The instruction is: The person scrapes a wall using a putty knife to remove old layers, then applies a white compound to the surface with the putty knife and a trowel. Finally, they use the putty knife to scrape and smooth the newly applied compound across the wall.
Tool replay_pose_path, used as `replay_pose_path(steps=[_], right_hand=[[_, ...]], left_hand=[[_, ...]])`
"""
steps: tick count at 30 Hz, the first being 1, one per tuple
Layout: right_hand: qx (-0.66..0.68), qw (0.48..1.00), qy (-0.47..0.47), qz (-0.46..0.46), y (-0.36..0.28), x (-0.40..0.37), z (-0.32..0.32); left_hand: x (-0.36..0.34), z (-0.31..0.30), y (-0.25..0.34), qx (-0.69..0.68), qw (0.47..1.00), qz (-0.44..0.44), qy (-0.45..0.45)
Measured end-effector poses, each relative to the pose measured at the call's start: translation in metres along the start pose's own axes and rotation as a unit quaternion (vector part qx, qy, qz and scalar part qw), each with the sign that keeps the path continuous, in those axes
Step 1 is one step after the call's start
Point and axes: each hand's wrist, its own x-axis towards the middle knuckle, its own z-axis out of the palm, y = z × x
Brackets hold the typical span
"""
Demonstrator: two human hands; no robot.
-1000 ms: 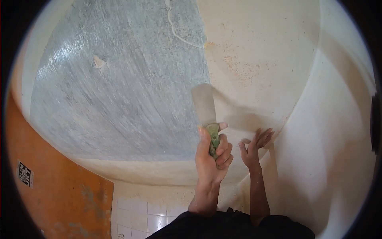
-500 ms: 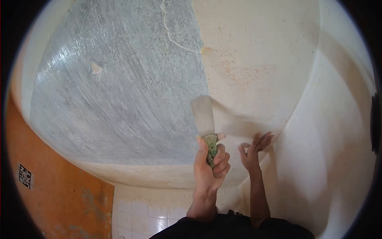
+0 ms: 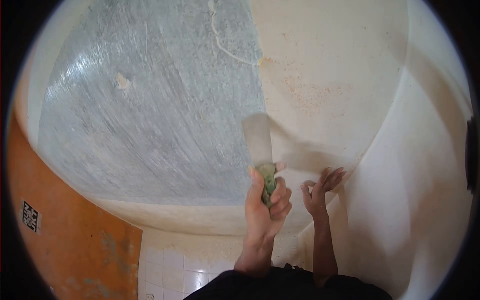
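A putty knife (image 3: 258,140) with a wide, flat blade and a worn green handle is in my left hand (image 3: 262,202). My fingers are curled round its handle, thumb along the left side. The blade points up the wall and overlaps the border between the grey-blue patch (image 3: 150,125) and the cream surface (image 3: 320,60). My right hand (image 3: 320,192) rests its spread fingers by the cream wall near the corner, holding nothing.
A raised whitish line (image 3: 216,37) runs down the patch's upper part, and a pale chipped spot (image 3: 122,81) lies further left. An orange surface (image 3: 75,240) with a black-and-white sticker (image 3: 31,217) is at lower left. White tiles (image 3: 170,267) show below.
The putty knife and my left hand have shifted slightly upward. The view has moved a little, sliding the wall's upper part to the right. My right hand keeps nearly the same place.
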Motion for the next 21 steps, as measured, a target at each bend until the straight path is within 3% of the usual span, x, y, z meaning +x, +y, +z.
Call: replay_pose_path(steps=[6, 12, 21], right_hand=[[0.002, 1.000, -0.004, 0.007, 0.002, -0.001, 0.003], [-0.006, 1.000, 0.012, -0.003, 0.002, 0.001, 0.004], [-0.023, 0.999, 0.023, -0.018, 0.001, 0.002, 0.003]], left_hand=[[0.004, 0.002, 0.009, -0.008, 0.998, -0.008, -0.059], [-0.012, -0.025, 0.000, -0.069, 0.995, -0.060, -0.037], [-0.012, -0.018, -0.001, -0.043, 0.998, -0.045, -0.014]])
